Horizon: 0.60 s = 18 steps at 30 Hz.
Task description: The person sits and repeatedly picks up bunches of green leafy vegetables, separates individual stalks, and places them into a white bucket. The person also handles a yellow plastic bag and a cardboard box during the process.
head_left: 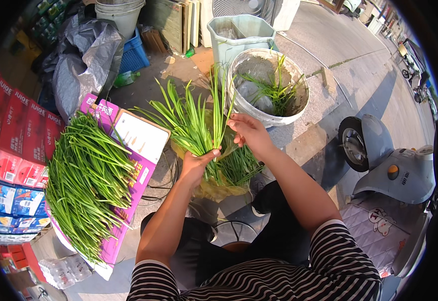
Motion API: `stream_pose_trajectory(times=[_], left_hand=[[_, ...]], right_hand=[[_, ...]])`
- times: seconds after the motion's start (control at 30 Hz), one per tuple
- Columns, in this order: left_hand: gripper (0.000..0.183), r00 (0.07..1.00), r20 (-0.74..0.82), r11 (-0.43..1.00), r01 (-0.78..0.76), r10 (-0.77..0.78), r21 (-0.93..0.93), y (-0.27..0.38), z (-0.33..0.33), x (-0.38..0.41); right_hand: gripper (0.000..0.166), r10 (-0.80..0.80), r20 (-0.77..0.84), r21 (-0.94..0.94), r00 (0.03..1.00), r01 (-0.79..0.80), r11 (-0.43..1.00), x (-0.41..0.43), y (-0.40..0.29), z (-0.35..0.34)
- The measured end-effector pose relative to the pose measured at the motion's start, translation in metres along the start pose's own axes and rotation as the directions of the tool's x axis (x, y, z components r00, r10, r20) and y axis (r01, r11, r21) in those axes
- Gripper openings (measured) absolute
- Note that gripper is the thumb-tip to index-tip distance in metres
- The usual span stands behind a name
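My left hand is closed around the lower ends of a bunch of garlic chives, whose blades fan upward. My right hand is raised at the bunch's right side, thumb and fingertips drawn together beside an outer blade; whether they pinch it is unclear. Below both hands, more chives lie in a yellow plastic bag on the ground. To the left, a large pile of chives rests on a flattened purple carton, stems pointing mostly right. Loose chive blades hang inside a dirty white bucket ahead.
A pale green bin stands behind the bucket. Red cartons are stacked at far left, near silver plastic sheeting and a blue crate. A grey scooter is at right. A wooden block lies on the pavement.
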<state>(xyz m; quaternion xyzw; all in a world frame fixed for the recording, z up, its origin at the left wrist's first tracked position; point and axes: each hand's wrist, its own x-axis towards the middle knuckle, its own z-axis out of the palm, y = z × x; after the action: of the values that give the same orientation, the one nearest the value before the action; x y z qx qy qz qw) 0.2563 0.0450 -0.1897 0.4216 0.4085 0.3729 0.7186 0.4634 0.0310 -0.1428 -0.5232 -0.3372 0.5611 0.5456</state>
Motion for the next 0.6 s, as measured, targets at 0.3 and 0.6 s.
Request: stream_pose_trajectory(times=[0.3,0.6], left_hand=[[0.036,0.984,0.161,0.982,0.050,-0.080,0.184,-0.014,-0.024,-0.021],[0.034,0.983,0.162,0.966,0.044,-0.087,0.253,-0.018,-0.027,-0.024]], right_hand=[[0.030,-0.066,0.017,0.351,0.998,0.056,0.935,0.018,-0.034,-0.037],[0.034,-0.084,0.033,0.285,0.996,0.071,0.956,0.014,-0.034,-0.036]])
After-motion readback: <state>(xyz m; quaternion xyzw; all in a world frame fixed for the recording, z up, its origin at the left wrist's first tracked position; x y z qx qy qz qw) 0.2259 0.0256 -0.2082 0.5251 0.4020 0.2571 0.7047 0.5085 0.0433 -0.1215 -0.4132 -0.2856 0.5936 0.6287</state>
